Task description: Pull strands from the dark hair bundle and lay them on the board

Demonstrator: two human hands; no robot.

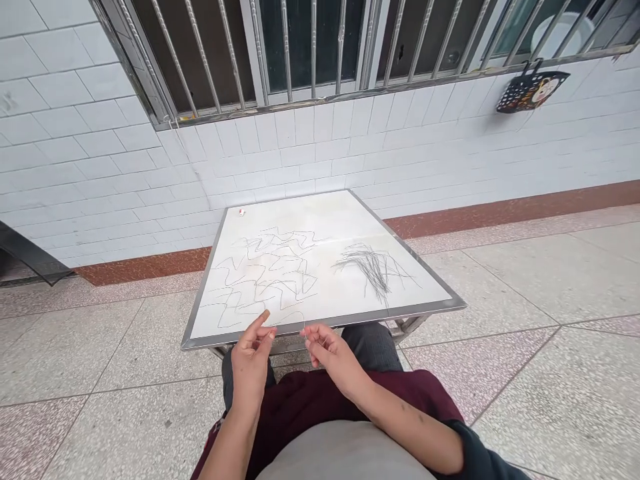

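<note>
My right hand (325, 350) pinches a thin wire (303, 319) at the table's front edge; the wire curves up and left over the white tabletop (300, 208). Just left of it, my left hand (254, 350) has its index finger raised and its thumb near another fingertip; whether a wire lies between them is too small to tell. Several bent, wavy wires (270, 267) are spread across the left and middle of the table. A dense pile of thin dark wires (375, 270) lies on the right side.
A small red and white object (242, 213) sits at the table's back left corner. The grey metal rim (320, 323) runs close in front of my hands. Behind stands a tiled wall (300, 153) with a barred window (313, 47) and a hanging patterned bag (533, 91).
</note>
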